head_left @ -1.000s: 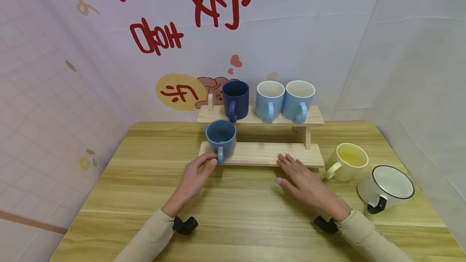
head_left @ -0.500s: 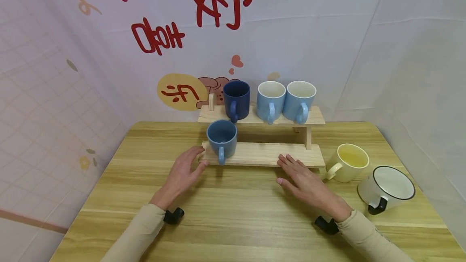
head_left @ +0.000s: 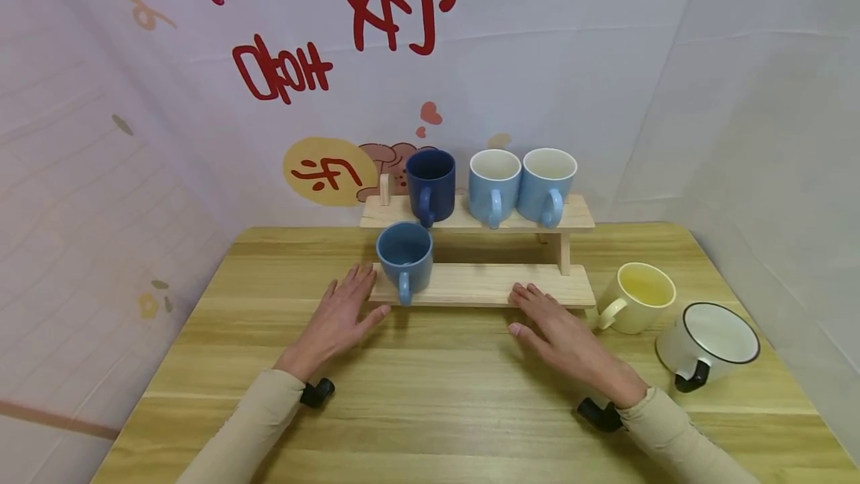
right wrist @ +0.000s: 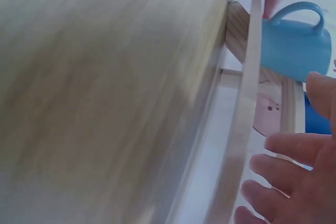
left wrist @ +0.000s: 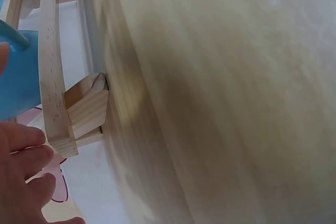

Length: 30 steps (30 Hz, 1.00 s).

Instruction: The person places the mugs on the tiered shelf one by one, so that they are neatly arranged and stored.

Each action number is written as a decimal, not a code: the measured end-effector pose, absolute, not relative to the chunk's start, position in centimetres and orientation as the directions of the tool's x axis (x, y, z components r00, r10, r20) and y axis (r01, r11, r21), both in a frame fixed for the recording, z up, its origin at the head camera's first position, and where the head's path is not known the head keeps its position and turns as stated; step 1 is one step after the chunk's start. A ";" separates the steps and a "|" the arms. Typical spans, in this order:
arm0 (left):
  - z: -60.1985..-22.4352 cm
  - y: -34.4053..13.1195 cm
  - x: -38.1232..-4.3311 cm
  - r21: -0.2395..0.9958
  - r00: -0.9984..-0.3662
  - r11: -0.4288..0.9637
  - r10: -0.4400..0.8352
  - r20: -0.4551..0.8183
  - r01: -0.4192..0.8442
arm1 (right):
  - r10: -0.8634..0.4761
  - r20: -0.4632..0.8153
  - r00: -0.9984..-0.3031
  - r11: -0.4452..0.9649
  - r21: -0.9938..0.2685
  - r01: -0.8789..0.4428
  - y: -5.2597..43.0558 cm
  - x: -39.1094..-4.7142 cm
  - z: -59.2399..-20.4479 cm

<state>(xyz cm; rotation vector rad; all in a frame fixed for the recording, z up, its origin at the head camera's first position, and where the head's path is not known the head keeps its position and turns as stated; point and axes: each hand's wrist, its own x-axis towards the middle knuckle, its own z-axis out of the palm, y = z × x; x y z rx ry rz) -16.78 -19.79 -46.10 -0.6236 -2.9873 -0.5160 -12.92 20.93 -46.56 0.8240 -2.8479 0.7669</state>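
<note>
A grey-blue mug point(head_left: 411, 275) stands upright at the left end of the lower board point(head_left: 497, 286) of a two-tier wooden rack, its handle facing forward. My left hand point(head_left: 334, 323) lies with spread fingers at that board's left end; its thumb is near the mug's handle but apart from it. In the left wrist view, the fingertips point(left wrist: 35, 139) are close to the board's end. My right hand point(head_left: 564, 342) rests its straight fingertips on the board's front right part and holds nothing. In the right wrist view, its fingers point(right wrist: 283, 174) are spread beside the board.
On the upper board point(head_left: 375, 212) stand a dark blue mug point(head_left: 440, 193) and two light blue mugs, one in the middle point(head_left: 485, 196) and one at right point(head_left: 534, 193). Right of the rack, a yellow mug point(head_left: 628, 312) and a black-rimmed white mug point(head_left: 678, 349) stand on the wooden table point(head_left: 457, 402).
My left hand has left the grey-blue mug's handle and moved left to the end of the lower board, its fingers spreading. The right hand and the mugs have stayed in place.
</note>
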 end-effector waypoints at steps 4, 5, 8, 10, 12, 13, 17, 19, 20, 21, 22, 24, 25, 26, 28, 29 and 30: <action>-46.3 -19.8 -16.7 0.288 -0.916 0.870 0.391 0.091 0.400 | -0.445 0.248 -0.861 0.728 -0.460 -0.509 21.4 -12.4 -46.0; -46.3 -19.8 -16.7 0.284 -0.916 0.871 0.393 0.087 0.401 | -0.435 0.262 -0.861 0.727 -0.462 -0.508 21.6 -12.2 -45.9; -46.4 -19.8 -16.7 0.277 -0.915 0.873 0.396 0.081 0.402 | -0.400 0.297 -0.867 0.724 -0.477 -0.498 22.3 -11.4 -45.2; -46.4 -19.9 -16.7 0.272 -0.913 0.873 0.399 0.083 0.406 | -0.373 0.324 -0.869 0.725 -0.483 -0.491 22.9 -10.8 -44.8; -46.4 -19.9 -16.7 0.271 -0.912 0.871 0.402 0.087 0.410 | -0.344 0.349 -0.872 0.731 -0.483 -0.482 23.5 -10.1 -44.4; -46.4 -19.8 -16.8 0.270 -0.911 0.870 0.404 0.088 0.412 | -0.329 0.361 -0.872 0.736 -0.480 -0.477 23.8 -9.7 -44.2; -46.3 -19.8 -16.8 0.269 -0.910 0.870 0.408 0.078 0.413 | -0.265 0.391 -0.881 0.763 -0.474 -0.440 25.0 -8.5 -43.4; -46.3 -19.8 -16.7 0.273 -0.910 0.869 0.409 0.071 0.412 | -0.234 0.400 -0.886 0.777 -0.471 -0.418 25.6 -7.9 -43.0; -46.2 -19.8 -16.7 0.274 -0.910 0.869 0.409 0.068 0.411 | -0.216 0.405 -0.888 0.783 -0.472 -0.406 26.0 -7.7 -42.8; -46.2 -19.8 -16.7 0.274 -0.910 0.869 0.409 0.067 0.411 | -0.199 0.411 -0.890 0.788 -0.472 -0.395 26.3 -7.4 -42.8; -46.2 -19.8 -16.7 0.274 -0.910 0.869 0.409 0.066 0.411 | -0.182 0.418 -0.890 0.794 -0.471 -0.384 26.6 -7.2 -42.7; -46.2 -19.8 -16.7 0.273 -0.911 0.871 0.408 0.062 0.409 | -0.150 0.439 -0.886 0.794 -0.480 -0.372 27.3 -6.7 -42.9; -46.2 -19.8 -16.7 0.271 -0.911 0.872 0.408 0.061 0.408 | -0.134 0.450 -0.883 0.787 -0.492 -0.371 27.6 -6.5 -43.0; -46.3 -19.8 -16.7 0.270 -0.911 0.872 0.408 0.059 0.408 | -0.117 0.457 -0.882 0.784 -0.503 -0.365 27.9 -6.4 -43.1; -46.3 -19.8 -16.7 0.269 -0.911 0.872 0.408 0.059 0.408 | -0.087 0.461 -0.883 0.768 -0.534 -0.354 28.6 -6.1 -43.3; -46.3 -19.8 -16.7 0.267 -0.911 0.873 0.409 0.060 0.409 | -0.071 0.457 -0.887 0.756 -0.555 -0.347 28.9 -5.9 -43.4; -46.3 -19.8 -16.7 0.266 -0.910 0.872 0.409 0.062 0.411 | -0.057 0.452 -0.890 0.745 -0.575 -0.339 29.1 -5.9 -43.5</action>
